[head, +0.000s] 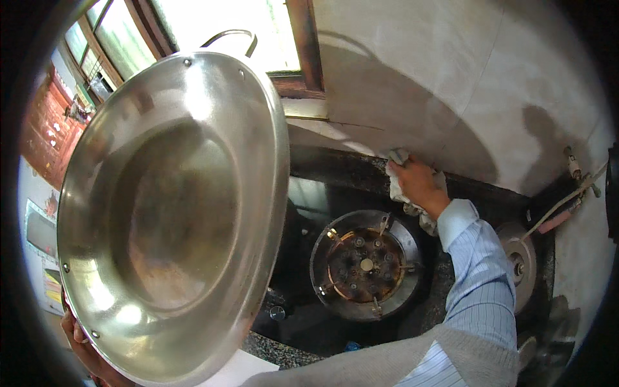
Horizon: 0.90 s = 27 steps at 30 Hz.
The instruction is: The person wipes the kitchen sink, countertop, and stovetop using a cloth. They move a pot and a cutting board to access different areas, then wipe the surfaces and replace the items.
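Observation:
A large stainless steel pan (179, 213) with riveted loop handles is tilted up on the left, its inside facing me. My left hand (89, 346) grips it at the lower left rim, the fingers partly hidden behind the metal. My right hand (420, 186) holds a crumpled whitish cloth (396, 186) against the dark ledge at the foot of the wall, behind the hob. Below that hand lies a round gas burner (366, 264) with metal pot supports and brownish stains, set in a black glass hob (300, 309).
A wooden-framed window (304, 48) is behind the pan. On the right, a hose (556, 208) runs from a wall valve (573, 164) past a round metal disc-like object (520, 266). Speckled stone counter edge (280, 350) shows in front of the hob.

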{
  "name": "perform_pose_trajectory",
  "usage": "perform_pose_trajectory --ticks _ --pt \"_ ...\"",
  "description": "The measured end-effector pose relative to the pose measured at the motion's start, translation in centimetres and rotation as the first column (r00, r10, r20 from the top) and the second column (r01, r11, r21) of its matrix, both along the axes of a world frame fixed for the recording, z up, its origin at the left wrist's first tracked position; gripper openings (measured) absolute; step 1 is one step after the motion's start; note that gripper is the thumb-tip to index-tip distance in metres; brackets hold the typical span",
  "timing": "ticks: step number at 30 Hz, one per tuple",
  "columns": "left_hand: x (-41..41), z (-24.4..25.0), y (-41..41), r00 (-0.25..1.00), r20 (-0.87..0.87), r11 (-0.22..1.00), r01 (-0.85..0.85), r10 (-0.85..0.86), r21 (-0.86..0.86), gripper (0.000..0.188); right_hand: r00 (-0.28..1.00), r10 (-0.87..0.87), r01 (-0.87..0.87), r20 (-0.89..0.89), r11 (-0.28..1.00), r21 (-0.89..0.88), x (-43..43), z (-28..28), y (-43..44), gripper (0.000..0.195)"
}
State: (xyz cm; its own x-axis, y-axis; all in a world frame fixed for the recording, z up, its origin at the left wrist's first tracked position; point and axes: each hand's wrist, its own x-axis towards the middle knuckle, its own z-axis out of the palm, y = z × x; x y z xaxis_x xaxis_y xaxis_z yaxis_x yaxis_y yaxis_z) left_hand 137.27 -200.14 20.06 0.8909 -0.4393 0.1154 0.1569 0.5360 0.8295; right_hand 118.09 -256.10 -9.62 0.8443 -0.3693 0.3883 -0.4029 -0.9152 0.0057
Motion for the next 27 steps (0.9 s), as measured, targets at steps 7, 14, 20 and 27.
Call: perform_pose_trajectory --ticks 7,14,20,27 --pt "1.2 -1.6 3.7 0.234 0.972 0.186 -0.955 0.005 0.229 0.027 0.955 0.176 -0.197 0.239 0.978 0.07 5.5 2.2 1.3 0.037" --pt "3.4 -0.8 7.9 0.999 0.044 1.0 -0.028 0.027 0.01 0.029 0.845 0.267 -0.183 0.463 0.959 -0.218 10.1 9.4 1.3 0.034" --pt "1.7 0.4 6.4 0.911 0.392 0.894 -0.275 0.125 0.353 0.034 0.885 0.35 -0.318 0.307 0.936 -0.15 12.5 3.9 1.5 0.029" --pt "3.2 -1.2 5.2 0.96 0.141 0.966 -0.251 0.241 0.064 0.026 0.933 0.334 -0.292 0.138 0.922 -0.256 13.6 3.0 0.3 0.036"
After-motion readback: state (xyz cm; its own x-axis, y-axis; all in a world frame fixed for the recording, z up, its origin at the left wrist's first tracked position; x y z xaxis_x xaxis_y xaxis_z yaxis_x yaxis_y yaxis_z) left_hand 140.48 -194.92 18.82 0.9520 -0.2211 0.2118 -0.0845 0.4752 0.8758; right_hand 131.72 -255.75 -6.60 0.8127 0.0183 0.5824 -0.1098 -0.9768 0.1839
